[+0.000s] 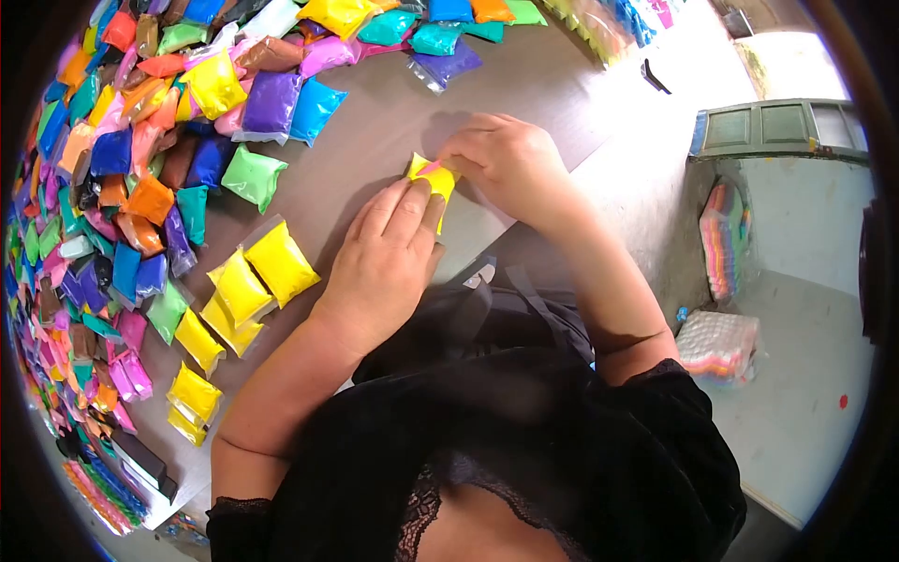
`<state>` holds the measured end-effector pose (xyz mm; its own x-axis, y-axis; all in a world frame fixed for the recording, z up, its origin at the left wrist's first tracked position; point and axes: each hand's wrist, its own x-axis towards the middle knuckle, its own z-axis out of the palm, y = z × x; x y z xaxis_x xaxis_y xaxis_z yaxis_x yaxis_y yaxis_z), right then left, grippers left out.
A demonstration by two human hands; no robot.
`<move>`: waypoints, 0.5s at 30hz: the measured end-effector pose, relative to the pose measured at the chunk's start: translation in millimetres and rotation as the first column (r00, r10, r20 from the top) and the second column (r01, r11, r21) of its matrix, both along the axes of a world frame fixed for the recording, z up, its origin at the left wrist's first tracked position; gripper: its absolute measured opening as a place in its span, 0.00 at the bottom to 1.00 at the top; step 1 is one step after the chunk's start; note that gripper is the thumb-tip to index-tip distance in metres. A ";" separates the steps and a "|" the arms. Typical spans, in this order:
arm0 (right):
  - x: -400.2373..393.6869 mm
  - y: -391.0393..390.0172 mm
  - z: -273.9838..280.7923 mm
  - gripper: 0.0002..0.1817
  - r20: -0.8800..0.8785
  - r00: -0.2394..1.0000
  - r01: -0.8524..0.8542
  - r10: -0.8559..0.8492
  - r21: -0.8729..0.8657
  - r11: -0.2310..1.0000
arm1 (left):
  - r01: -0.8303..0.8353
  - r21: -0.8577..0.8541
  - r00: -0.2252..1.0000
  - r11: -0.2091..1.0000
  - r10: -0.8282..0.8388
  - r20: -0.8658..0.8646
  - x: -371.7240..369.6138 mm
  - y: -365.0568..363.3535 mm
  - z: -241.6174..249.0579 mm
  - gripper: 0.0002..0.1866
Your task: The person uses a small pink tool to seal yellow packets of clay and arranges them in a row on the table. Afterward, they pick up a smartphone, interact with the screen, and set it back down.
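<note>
Against the table lies a small yellow packet (417,167), partly hidden under the fingers of my left hand (382,253). Those fingers are bent over the packet and hold it down. At the packet's upper right, my right hand (510,169) is closed in a pinch, its fingertips touching a small pink piece (433,169) that lies across the yellow. What kind of piece it is I cannot make out. Left of my left forearm, several yellow packets (281,262) in clear plastic lie in a loose row.
A large heap of packets in many colours (150,150) covers the left of the brown table (375,112). A dark box (140,459) lies at the lower left. On the floor to the right are plastic-wrapped striped stacks (719,347). A bench-like grey panel (763,129) stands at the far right.
</note>
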<state>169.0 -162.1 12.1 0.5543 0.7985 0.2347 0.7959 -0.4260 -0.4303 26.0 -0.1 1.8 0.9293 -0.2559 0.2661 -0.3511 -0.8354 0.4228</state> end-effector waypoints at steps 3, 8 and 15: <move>10.5 4.5 -8.3 0.04 0.072 0.997 0.017 -0.014 -0.042 0.999 | -0.002 -0.026 1.000 1.000 0.002 -0.009 -0.1 0.4 1.0 0.25; 11.2 -3.0 0.2 0.04 -0.059 0.998 0.007 -0.008 -0.018 1.000 | 0.011 -0.030 1.000 0.999 -0.011 0.012 -0.1 1.1 0.6 0.25; -3.1 10.8 5.5 0.05 0.094 0.996 0.014 -0.003 -0.118 0.993 | -0.008 -0.016 1.000 1.000 0.008 -0.013 -0.8 0.3 3.5 0.25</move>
<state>165.9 -151.2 17.6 0.5410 0.8192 0.1903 0.8266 -0.4761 -0.3000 25.2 0.2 5.3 0.9347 -0.2442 0.2584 -0.3390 -0.8315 0.4402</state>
